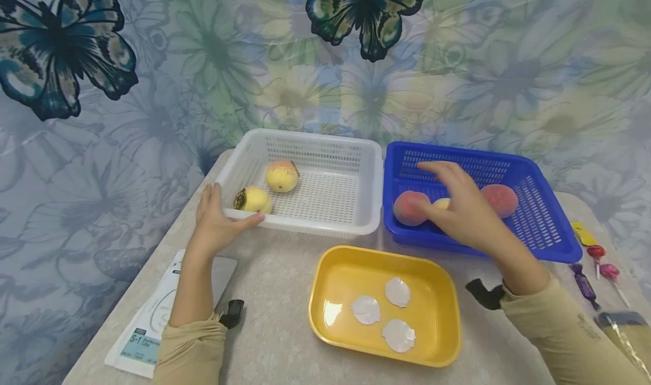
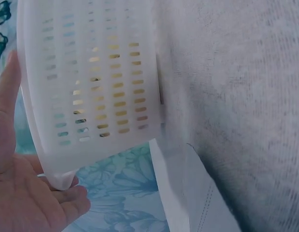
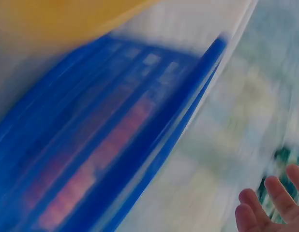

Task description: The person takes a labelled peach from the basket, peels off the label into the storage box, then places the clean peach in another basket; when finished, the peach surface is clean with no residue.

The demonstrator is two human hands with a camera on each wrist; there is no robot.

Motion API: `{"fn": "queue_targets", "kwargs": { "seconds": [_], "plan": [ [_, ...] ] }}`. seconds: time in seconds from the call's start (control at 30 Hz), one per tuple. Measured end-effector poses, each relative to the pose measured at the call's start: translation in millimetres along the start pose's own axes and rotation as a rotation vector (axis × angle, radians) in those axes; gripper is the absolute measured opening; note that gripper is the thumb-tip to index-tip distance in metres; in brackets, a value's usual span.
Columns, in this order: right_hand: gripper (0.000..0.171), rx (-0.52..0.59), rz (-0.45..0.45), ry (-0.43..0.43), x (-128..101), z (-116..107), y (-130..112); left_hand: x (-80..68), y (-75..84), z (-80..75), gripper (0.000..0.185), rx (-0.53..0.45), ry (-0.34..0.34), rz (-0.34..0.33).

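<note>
My left hand (image 1: 216,221) grips the front left corner of a white plastic basket (image 1: 305,225), thumb along the front rim and fingers around the side. In the left wrist view, the fingers curl under that corner of the rim. Two yellow fruits lie in this basket, one blushed red (image 1: 282,176) and one with a dark crown (image 1: 254,199). My right hand (image 1: 465,210) is over a blue basket (image 1: 551,226), fingers spread and bent. Beside its thumb is a red peach (image 1: 409,208); another peach (image 1: 499,200) and a partly hidden yellow fruit (image 1: 441,203) lie in the basket.
In front stands a yellow tray (image 1: 325,260) with three whitish round pieces (image 1: 398,335). A white packet (image 1: 147,328) lies by my left forearm. Lollipops (image 1: 596,252) and wrapped candies (image 1: 585,286) lie at the right. A butterfly-print cloth (image 1: 229,63) hangs behind.
</note>
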State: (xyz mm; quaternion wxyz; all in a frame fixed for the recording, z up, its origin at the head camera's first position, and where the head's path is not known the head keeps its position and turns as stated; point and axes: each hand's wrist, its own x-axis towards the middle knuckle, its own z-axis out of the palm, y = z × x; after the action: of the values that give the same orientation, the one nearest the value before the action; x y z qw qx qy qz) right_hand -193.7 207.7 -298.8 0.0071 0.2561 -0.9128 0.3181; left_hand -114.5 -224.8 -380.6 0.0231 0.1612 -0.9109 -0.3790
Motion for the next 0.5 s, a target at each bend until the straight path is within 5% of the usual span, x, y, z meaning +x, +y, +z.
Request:
{"fn": "queue_targets", "kwargs": {
  "seconds": [0.23, 0.5],
  "plan": [
    [0.070, 0.067, -0.135, -0.161, 65.1, 62.9, -66.6, 1.2, -2.5, -5.3, 0.133, -0.018, -0.019, 0.017],
    [0.068, 0.128, -0.135, -0.336, 116.7, 131.9, -111.9, -1.4, -3.3, -9.0, 0.132, -0.027, -0.039, 0.027]
  ]
}}
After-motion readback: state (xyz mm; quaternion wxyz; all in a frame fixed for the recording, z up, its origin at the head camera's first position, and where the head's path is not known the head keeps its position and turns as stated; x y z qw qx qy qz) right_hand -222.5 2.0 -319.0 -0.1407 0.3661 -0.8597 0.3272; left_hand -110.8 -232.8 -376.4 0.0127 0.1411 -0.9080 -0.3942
